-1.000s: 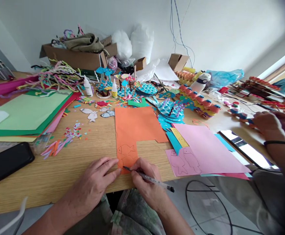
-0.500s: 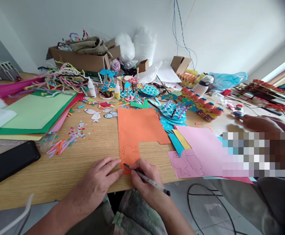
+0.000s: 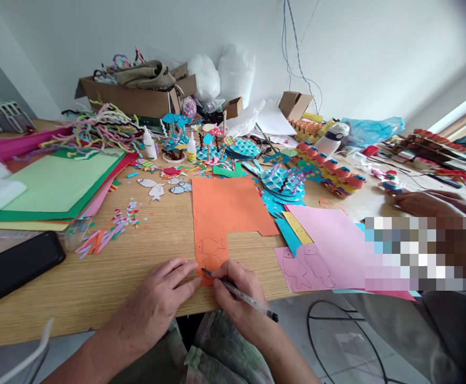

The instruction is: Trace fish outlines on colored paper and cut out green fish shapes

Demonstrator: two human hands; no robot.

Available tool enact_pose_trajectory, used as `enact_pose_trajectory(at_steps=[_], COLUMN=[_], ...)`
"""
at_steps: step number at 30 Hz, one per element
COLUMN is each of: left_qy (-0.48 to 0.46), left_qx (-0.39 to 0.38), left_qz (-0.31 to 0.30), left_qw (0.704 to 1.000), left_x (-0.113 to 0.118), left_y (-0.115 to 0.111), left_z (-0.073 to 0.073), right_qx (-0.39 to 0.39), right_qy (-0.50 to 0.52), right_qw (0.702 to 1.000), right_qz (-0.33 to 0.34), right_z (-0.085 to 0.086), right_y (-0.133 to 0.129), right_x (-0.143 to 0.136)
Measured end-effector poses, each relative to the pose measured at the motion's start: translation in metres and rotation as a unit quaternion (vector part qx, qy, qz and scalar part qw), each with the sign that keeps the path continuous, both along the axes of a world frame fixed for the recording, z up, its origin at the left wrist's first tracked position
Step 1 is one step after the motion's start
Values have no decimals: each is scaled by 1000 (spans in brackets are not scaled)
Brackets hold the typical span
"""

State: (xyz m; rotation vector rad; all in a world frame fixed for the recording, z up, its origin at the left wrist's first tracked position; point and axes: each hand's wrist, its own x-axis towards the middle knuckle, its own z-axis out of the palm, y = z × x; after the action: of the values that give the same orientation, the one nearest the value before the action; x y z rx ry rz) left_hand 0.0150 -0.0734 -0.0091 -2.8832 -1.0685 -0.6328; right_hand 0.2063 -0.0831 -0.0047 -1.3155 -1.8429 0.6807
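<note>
An orange paper sheet [image 3: 229, 205] with a piece cut out of its lower right lies at the table's front edge. Pencil-thin fish outlines [image 3: 209, 246] show on its lower strip. My right hand [image 3: 241, 298] grips a clear pen [image 3: 252, 303] with a black cap end, its tip touching the strip inside the lower outline. Fingers of my left hand [image 3: 161, 298] are spread, fingertips resting on the strip's left edge. To the right lies a pink sheet [image 3: 329, 229] with two drawn fish [image 3: 297, 266].
A black phone [image 3: 21, 269] and stacked coloured paper [image 3: 65, 181] are on the left. Glue bottles [image 3: 150, 144], paper fish [image 3: 155, 189], scraps [image 3: 105, 234] and blue scaly discs [image 3: 283, 184] lie beyond. Another person's hand [image 3: 420, 202] is at the right.
The other person's hand at the right has shifted slightly. My hands and the pen look almost the same.
</note>
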Motion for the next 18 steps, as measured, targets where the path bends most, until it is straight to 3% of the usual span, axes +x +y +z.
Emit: enact_pose_trajectory(at_steps=[18], left_qy=[10], left_qx=[-3], left_qz=[1], left_qw=[1000], left_x=[-1], left_y=[-1], left_z=[-2], right_qx=[8], right_qy=[1], right_qw=[1000], right_qz=[3], right_z=[2], right_y=[1], right_x=[-1])
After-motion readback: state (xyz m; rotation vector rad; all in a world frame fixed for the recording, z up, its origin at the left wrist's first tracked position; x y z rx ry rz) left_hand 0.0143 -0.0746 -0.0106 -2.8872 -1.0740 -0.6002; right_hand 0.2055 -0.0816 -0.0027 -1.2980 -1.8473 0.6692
